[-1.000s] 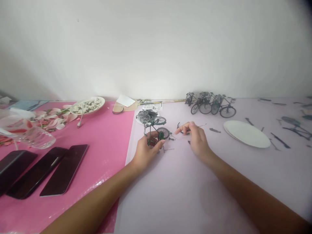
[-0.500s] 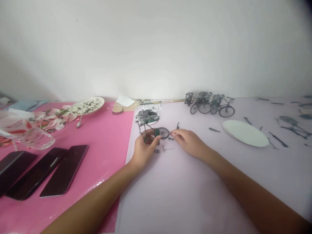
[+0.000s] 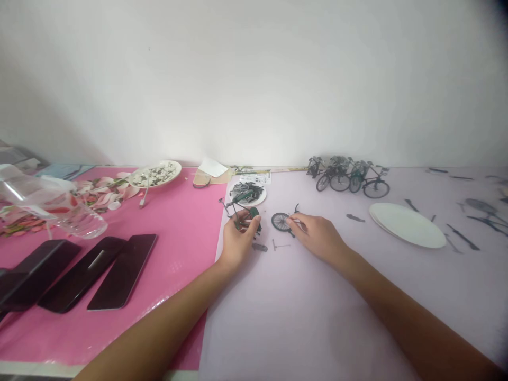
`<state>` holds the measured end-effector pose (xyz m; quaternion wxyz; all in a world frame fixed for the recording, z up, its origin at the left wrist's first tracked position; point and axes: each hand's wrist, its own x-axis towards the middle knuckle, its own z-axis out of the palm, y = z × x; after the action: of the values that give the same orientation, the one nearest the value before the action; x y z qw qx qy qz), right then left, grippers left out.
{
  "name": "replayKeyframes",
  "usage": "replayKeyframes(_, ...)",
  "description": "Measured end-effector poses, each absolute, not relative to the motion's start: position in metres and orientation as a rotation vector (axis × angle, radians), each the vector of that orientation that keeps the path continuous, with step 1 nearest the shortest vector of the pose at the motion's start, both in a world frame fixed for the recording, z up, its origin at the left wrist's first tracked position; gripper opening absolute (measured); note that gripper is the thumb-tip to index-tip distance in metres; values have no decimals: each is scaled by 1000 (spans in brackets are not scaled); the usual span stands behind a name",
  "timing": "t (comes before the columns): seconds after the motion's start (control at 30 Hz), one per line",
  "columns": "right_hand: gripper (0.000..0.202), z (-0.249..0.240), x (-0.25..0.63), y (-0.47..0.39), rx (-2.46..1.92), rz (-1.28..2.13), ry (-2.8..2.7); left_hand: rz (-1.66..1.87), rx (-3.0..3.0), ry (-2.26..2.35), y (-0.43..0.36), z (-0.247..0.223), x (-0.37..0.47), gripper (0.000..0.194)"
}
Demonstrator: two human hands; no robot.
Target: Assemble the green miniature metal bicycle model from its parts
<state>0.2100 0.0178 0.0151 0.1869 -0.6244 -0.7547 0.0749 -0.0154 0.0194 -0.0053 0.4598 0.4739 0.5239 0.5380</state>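
My left hand (image 3: 239, 237) grips a small toy bicycle frame (image 3: 238, 211) with green parts, its handlebar end pointing up and left. To the right, my right hand (image 3: 315, 231) has thumb and forefinger closed at the right edge of a spoked black wheel (image 3: 280, 221). The wheel is apart from the frame. A small curved dark piece (image 3: 297, 208) shows just above the right fingertips. On the pale sheet below the hands lie a thin T-shaped piece (image 3: 280, 245) and a small dark part (image 3: 260, 247).
Several toy bicycles (image 3: 371, 185) stand near the wall. A plate of parts (image 3: 260, 198) sits behind my left hand. White oval plates (image 3: 408, 225) and loose parts (image 3: 462, 237) lie right. Phones (image 3: 123, 272), a plastic bottle (image 3: 59, 203) and a plate of pale pieces (image 3: 154, 174) are left.
My right hand has come to the wheel, which now sits apart from the frame in my left hand. The view has shifted, so the table items appear farther right.
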Motion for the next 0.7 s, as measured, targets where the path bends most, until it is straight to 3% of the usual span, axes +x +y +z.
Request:
replayKeyframes(0.33, 26, 26, 184, 57, -1709, 291, -2274, 1371, 1140, 1252, 23, -10, -15, 46)
replayKeyframes(0.7, 25, 18, 162, 94, -1673, 157, -2441, 1370, 1125, 1229, 25, -11, -16, 43)
